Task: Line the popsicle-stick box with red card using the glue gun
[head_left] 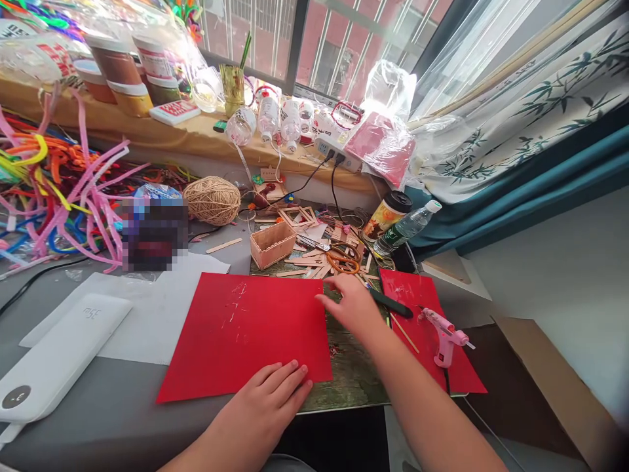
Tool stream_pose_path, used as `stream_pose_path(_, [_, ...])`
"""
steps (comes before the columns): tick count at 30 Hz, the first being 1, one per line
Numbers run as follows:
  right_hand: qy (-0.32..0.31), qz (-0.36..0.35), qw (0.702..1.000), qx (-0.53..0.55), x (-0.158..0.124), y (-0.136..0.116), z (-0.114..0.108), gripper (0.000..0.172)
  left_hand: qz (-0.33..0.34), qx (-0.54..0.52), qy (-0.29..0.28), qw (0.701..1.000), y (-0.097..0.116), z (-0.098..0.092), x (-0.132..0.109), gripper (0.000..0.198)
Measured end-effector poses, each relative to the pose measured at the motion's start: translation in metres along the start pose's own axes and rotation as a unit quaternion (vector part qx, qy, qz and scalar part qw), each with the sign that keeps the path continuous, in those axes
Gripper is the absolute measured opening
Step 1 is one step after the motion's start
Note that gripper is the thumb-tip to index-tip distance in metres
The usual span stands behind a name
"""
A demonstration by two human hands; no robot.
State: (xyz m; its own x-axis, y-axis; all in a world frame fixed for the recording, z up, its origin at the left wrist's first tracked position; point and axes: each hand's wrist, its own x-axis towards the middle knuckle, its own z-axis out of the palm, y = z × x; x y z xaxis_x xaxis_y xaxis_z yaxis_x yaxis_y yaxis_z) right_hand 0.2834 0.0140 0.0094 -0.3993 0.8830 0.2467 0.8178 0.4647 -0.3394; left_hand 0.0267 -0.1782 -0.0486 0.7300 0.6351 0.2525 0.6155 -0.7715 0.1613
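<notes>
A sheet of red paper (275, 321) lies in front of me, with dried glue streaks on its left half. My left hand (278, 393) rests flat on its lower edge, fingers stretched out. At the sheet's upper right corner is my right hand (351, 301), thumb and forefinger apart beside the edge; its other fingers are partly hidden. Just beyond the sheet stand a small wooden-stick box (273, 245) and a pair of scissors (341, 255) among loose craft sticks (314, 270). To the right, a pink glue gun (446, 337) lies on a second red sheet (462, 373).
White paper (147, 328) and a white power bank (63, 357) lie left. Behind are pipe cleaners (63, 190), a twine ball (212, 200), a water bottle (407, 228) and a dark-lidded cup (386, 216). Paint jars (115, 69) line the sill. A cardboard box (555, 387) stands right.
</notes>
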Motion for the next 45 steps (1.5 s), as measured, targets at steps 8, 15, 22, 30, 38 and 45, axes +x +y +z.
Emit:
stream_pose_path(8, [-0.004, 0.016, 1.000, -0.008, 0.001, 0.011, 0.031, 0.011, -0.007, -0.004, -0.003, 1.000, 0.002, -0.007, 0.002, 0.053])
stream_pose_path(15, [-0.037, -0.007, 0.999, -0.027, -0.005, 0.006, 0.032, 0.014, -0.007, -0.011, -0.005, 1.000, 0.003, -0.008, 0.004, 0.054])
stream_pose_path(22, [-0.067, -0.029, 0.995, -0.072, 0.013, -0.004, 0.042, 0.023, -0.008, -0.019, -0.008, 1.000, 0.002, -0.011, 0.004, 0.051])
stream_pose_path(30, [0.041, 0.039, 0.995, -0.078, 0.027, 0.019, -0.006, 0.032, -0.009, -0.031, 0.004, 0.999, 0.002, -0.003, 0.000, 0.053])
stream_pose_path(38, [-0.065, -0.043, 0.996, 0.042, -0.022, -0.037, 0.039, 0.010, 0.000, -0.026, 0.008, 1.000, -0.001, 0.004, -0.002, 0.057])
stream_pose_path(45, [0.092, 0.078, 0.990, 0.077, -0.005, -0.011, 0.024, 0.015, 0.003, -0.028, 0.006, 1.000, -0.001, 0.003, -0.003, 0.060])
